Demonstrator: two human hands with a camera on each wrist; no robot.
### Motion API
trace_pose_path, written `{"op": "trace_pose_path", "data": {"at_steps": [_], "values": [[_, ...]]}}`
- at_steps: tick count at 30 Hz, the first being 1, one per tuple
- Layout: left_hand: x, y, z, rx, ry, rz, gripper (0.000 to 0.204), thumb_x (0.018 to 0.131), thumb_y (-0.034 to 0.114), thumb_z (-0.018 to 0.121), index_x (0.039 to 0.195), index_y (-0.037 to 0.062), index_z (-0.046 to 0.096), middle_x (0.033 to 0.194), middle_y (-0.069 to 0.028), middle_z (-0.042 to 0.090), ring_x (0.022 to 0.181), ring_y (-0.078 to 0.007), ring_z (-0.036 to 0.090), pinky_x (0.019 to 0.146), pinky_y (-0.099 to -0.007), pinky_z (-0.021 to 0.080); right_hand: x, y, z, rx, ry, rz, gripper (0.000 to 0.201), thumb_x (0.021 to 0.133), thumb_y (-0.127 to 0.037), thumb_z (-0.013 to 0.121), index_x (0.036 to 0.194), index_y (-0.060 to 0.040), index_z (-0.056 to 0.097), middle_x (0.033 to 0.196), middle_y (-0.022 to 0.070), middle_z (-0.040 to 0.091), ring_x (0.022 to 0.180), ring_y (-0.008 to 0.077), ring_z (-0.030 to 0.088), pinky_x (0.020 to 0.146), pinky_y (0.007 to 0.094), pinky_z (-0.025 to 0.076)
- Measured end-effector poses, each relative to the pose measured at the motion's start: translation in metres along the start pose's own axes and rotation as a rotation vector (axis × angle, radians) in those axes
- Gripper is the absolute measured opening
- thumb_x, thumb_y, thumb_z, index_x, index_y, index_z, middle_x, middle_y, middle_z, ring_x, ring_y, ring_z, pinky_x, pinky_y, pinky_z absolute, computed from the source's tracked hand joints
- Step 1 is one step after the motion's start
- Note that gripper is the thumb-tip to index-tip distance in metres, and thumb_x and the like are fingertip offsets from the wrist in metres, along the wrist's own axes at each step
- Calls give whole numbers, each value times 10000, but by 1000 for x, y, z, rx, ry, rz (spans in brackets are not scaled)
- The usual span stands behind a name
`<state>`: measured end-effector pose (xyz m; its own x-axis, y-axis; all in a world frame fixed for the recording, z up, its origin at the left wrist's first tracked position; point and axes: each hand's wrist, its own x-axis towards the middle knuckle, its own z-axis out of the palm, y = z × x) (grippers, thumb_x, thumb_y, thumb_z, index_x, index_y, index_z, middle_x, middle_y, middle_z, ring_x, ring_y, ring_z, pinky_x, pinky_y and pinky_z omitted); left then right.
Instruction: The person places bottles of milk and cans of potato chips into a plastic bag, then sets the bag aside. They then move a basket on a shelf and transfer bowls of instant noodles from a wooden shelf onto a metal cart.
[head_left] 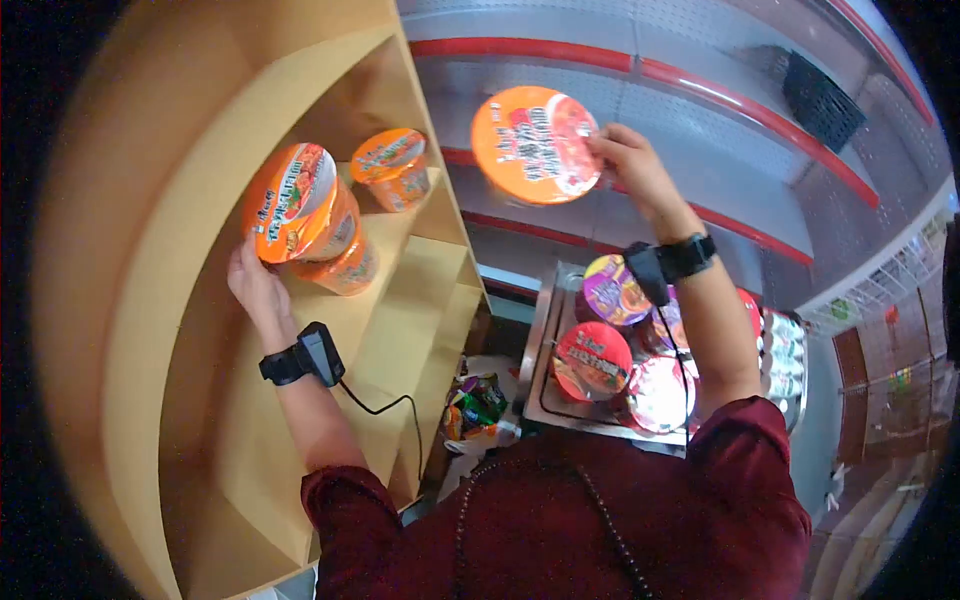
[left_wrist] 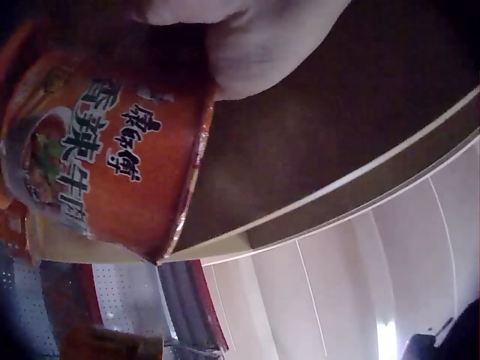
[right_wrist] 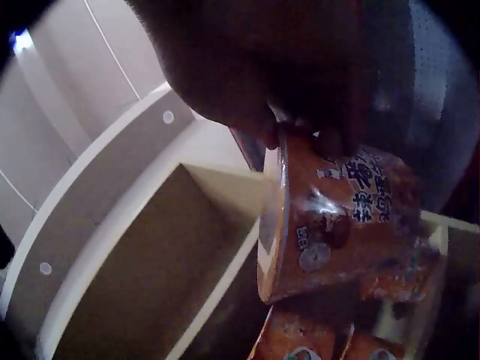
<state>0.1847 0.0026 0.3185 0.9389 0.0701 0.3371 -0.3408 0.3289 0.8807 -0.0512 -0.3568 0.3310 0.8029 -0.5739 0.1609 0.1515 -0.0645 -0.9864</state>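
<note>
My left hand (head_left: 260, 287) grips an orange instant noodle cup (head_left: 325, 222) by its side near the lid, inside the wooden shelf unit. That cup sits over a second orange noodle cup (head_left: 346, 272) on the shelf board. Further back in the same compartment stands another orange noodle cup (head_left: 397, 180). My right hand (head_left: 637, 168) pinches the rim of a further orange noodle cup (head_left: 530, 145), raised in the air right of the unit with its printed lid facing up. In the right wrist view the fingers (right_wrist: 281, 135) overlap the rim of this raised cup (right_wrist: 337, 217).
A metal cart (head_left: 545, 345) at the lower right bears red noodle cups (head_left: 590, 362), a purple one (head_left: 612, 290) and white-and-green packs (head_left: 783, 355). Behind are red-edged store shelves (head_left: 520, 47) with a dark basket (head_left: 820, 98). A bag of colourful packets (head_left: 480, 405) lies low between unit and cart.
</note>
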Motion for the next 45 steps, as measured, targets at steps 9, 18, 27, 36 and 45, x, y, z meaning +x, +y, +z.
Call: {"op": "trace_pose_path", "data": {"at_steps": [9, 18, 27, 36, 45], "values": [[-128, -28, 99, -125, -422, -184, 60, 800, 87, 538, 763, 43, 521, 745, -26, 555, 696, -87, 536, 628, -219, 443, -138, 52, -171, -93, 338, 201, 122, 799, -177, 533, 731, -75, 529, 653, -20, 509, 575, 70, 464, 519, 207, 353], [-263, -134, 211, -36, -734, -317, 165, 811, 134, 532, 686, 38, 482, 637, 21, 458, 589, -51, 406, 525, -213, 354, -214, 101, -215, 6, 467, 363, 154, 821, -183, 505, 864, -37, 534, 788, 37, 573, 713, 135, 564, 662, 278, 468], [-290, -154, 205, 161, -796, -437, 232, 834, 222, 518, 707, 28, 507, 634, -1, 474, 613, -61, 418, 556, -229, 362, -226, 116, -214, -150, 442, 387, 297, 793, -299, 550, 904, -24, 566, 734, 3, 552, 623, 100, 501, 541, 229, 391], [-221, -120, 126, 97, -619, -530, 212, 829, 258, 524, 773, 54, 521, 625, -1, 496, 578, -84, 499, 524, -220, 427, -167, 66, -183, -871, 558, -88, 287, 734, -193, 625, 907, 13, 526, 843, 141, 580, 800, 235, 566, 725, 316, 434], [-103, -68, 4, 57, 157, -180, 302, 848, 207, 481, 1070, 37, 366, 656, -70, 504, 506, -118, 479, 476, -238, 417, -19, 43, 7, -827, -144, -168, 364, 739, -271, 588, 965, 11, 551, 910, 190, 579, 832, 303, 570, 714, 358, 451]]}}
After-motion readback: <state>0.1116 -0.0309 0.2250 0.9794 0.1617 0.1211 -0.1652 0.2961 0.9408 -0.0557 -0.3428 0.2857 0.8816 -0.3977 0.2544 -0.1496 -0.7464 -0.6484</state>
